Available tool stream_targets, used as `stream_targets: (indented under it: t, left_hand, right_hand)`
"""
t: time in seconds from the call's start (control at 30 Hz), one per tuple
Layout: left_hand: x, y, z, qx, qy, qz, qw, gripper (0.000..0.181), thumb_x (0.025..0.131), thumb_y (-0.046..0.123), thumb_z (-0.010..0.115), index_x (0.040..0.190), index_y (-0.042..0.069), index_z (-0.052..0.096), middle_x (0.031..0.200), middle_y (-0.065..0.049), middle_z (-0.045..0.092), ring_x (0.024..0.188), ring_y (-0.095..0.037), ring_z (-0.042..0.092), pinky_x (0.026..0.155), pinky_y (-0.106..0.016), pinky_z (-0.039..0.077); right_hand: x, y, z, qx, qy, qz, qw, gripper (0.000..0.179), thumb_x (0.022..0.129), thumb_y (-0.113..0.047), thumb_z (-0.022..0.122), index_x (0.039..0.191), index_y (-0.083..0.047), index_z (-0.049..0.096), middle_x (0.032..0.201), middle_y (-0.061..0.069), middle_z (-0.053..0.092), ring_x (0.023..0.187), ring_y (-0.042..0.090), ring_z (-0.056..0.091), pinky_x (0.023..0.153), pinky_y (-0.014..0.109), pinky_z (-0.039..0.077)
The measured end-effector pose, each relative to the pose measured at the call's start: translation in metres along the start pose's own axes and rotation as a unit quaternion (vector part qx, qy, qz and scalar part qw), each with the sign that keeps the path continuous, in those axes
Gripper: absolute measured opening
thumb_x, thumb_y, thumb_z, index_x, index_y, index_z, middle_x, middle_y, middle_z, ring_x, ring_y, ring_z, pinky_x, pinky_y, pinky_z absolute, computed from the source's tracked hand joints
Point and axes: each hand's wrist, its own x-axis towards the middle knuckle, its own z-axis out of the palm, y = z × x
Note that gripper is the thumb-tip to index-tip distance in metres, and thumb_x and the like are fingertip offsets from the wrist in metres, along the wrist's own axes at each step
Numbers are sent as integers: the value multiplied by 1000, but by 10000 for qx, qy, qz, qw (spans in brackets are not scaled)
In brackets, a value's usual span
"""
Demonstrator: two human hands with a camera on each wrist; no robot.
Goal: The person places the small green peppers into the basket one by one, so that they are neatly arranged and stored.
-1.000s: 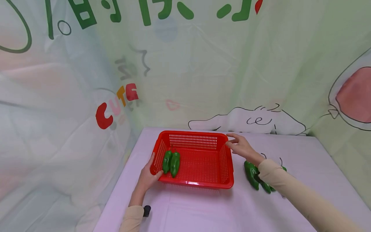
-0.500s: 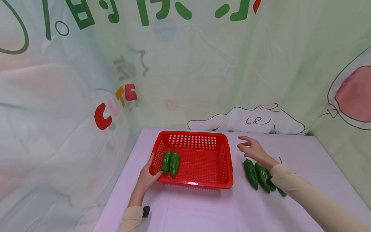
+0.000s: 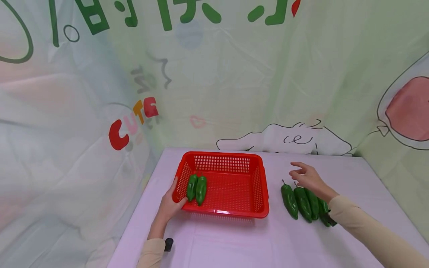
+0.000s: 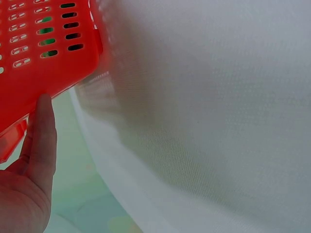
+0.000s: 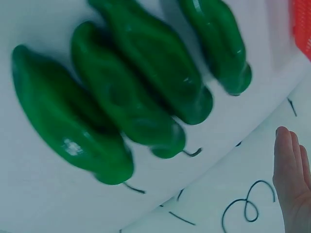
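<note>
A red plastic basket (image 3: 231, 213) stands on the table with two green peppers (image 3: 201, 190) lying side by side at its left end. My left hand (image 3: 168, 205) holds the basket's near left corner, thumb at the front rim and fingers along the left side. In the left wrist view, that hand (image 4: 36, 165) touches the basket's slotted wall (image 4: 48, 68). My right hand (image 3: 311, 179) hovers with nothing in it, fingers loosely extended, above and behind a row of several green peppers (image 3: 289, 201). The sleeve and wrist partly cover the rightmost pepper.
The peppers (image 5: 116, 92) lie close together in the right wrist view, some with thin stems. A pale cloth covers the table (image 3: 234, 242). Printed fabric (image 3: 214, 93) hangs behind the table and along its sides.
My right hand has left the basket's far right corner and moved right, over the row of peppers. My left hand and the basket have stayed in place.
</note>
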Motion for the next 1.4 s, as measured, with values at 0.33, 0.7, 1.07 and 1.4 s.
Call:
stream_targets:
  t: [0.33, 0.7, 1.07, 1.4]
  left_hand:
    - [-1, 1, 0, 51, 24, -2, 10000, 88, 82, 19, 68, 158, 14, 25, 148, -20, 45, 126, -38, 51, 97, -55, 48]
    - [0, -2, 0, 63, -25, -97, 9999, 88, 83, 19, 69, 158, 15, 24, 150, -19, 43, 129, -38, 49, 99, -56, 46]
    - [0, -4, 0, 43, -30, -120, 9999, 89, 83, 20, 69, 158, 17, 23, 151, -17, 43, 128, -36, 50, 97, -53, 49]
    - [0, 0, 0, 1, -67, -79, 9999, 87, 84, 19, 68, 158, 16, 23, 151, -18, 42, 129, -36, 49, 98, -54, 47]
  right_hand:
    - [-13, 22, -10, -210, 12, 171, 9996, 61, 102, -23, 50, 145, 15, 27, 128, 40, 50, 110, 46, 59, 82, 48, 57]
    - [-26, 36, -22, -748, 105, 204, 9969, 61, 102, -27, 49, 143, 15, 31, 129, 43, 47, 108, 48, 59, 78, 46, 58]
    - [-37, 57, -35, -1224, 424, 448, 9906, 60, 100, -25, 50, 140, 16, 32, 126, 44, 47, 111, 56, 52, 83, 59, 53]
    - [-44, 79, -36, -1258, 524, 594, 9889, 60, 98, -23, 52, 137, 19, 34, 127, 47, 44, 114, 59, 47, 86, 61, 50]
